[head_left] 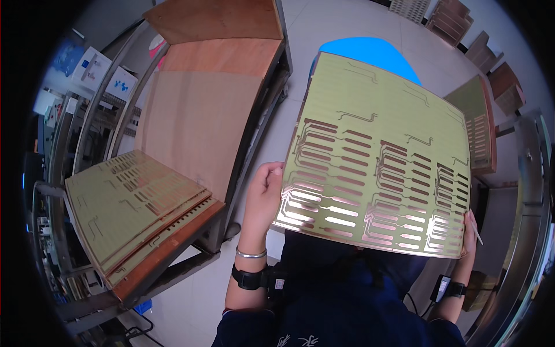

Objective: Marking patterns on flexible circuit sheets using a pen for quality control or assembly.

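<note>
A large circuit board panel, yellow-green with bare copper tracks and pads, is held up in front of my body, tilted so its face shows. My left hand grips its left edge, the fingertips partly hidden behind it. At the lower right edge, my right hand holds the same panel, most of its fingers out of sight. A thin pale pointed thing sticks out beside the right hand; I cannot make out what it is. Light glints off the copper along the panel's near side.
To the left, a wooden-decked metal rack bears a stack of similar panels at its near end. Something bright blue shows behind the held panel. More panels lean at the right, beside a metal frame. Brown boxes stand farther back.
</note>
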{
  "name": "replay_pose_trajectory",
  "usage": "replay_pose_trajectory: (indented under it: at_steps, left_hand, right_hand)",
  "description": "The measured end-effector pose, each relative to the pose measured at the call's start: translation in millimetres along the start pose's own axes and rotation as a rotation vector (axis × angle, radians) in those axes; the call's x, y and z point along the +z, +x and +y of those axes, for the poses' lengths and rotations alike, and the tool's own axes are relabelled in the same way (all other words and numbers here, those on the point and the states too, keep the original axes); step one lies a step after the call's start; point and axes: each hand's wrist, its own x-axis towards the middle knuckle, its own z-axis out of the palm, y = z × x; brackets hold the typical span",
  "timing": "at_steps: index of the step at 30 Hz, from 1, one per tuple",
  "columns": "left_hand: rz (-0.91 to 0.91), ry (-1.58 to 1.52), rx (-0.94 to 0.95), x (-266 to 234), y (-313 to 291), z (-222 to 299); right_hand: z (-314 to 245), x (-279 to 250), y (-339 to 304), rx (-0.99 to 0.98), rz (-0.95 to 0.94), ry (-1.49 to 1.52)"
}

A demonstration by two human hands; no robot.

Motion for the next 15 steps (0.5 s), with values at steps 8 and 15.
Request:
replay_pose_trajectory:
  at_steps: [8,15]
  left_hand:
    - [-0.001,-0.032,0.048,6,-4,1]
    - [0.059,0.013,0.239,1,-17,28]
  right_hand:
    - [11,-14,0,-0.012,0.01,-0.047]
    - [33,-27,4,-0.079,0.04,-0.226]
